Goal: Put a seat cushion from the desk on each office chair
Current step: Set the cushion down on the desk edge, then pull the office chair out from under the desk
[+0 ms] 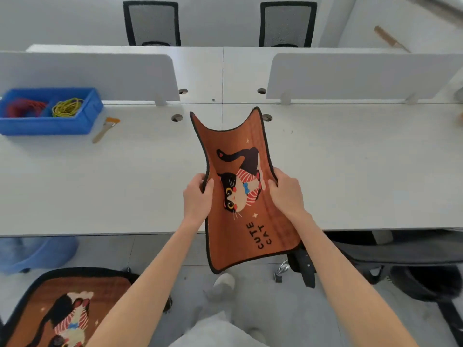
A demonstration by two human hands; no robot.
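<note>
We get bright, even, diffuse light, source not visible. Shadows are soft: a faint one beside the blue bin (50,113), a darker one under the desk (100,184) edge at right. No hard glare, though the white desk looks slightly washed out. Wide-angle distortion bows the desk edge and the dividers (87,73). Overall softness with compression smear; bottom edge and far chairs (151,23) are least sharp.

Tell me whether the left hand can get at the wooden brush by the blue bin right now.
Probably not yet: the left hand grips the cushion together with the right hand. The brush lies unobstructed on the desk.
</note>
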